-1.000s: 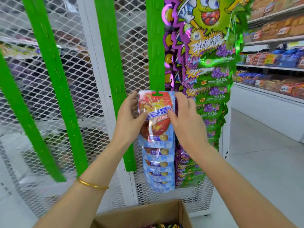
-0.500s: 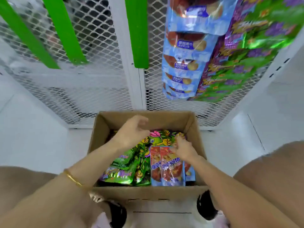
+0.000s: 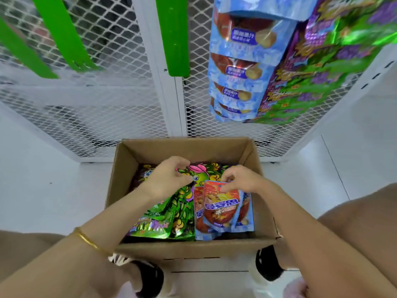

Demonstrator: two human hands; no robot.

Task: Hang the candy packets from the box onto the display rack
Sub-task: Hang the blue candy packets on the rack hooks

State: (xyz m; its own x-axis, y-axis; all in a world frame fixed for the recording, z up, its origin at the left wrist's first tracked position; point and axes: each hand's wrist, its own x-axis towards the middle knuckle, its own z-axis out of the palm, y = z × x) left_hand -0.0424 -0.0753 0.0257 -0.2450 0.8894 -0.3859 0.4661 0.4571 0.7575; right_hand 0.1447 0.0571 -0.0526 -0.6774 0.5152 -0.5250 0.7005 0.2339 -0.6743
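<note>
An open cardboard box [image 3: 221,148] stands on the floor between my knees. Green candy packets [image 3: 165,218] fill its left side and red-and-blue packets its right. My right hand [image 3: 240,179] pinches the top edge of one red-and-blue packet [image 3: 221,208], which tilts up out of the pile. My left hand [image 3: 169,177] hovers over the green packets with loosely curled fingers, holding nothing. Above the box, a column of red-and-blue packets [image 3: 240,67] hangs from the rack, with green-and-purple packets [image 3: 322,67] hanging to its right.
The white mesh rack [image 3: 107,104] rises behind the box, with bare green hanging strips [image 3: 174,35] at left and centre. White floor lies on both sides. My shoes [image 3: 268,265] touch the box's near wall.
One second ago both hands held a packet at the green strip on the rack. The view then dropped to the box, and my right hand has now lifted a red-and-blue packet's top edge.
</note>
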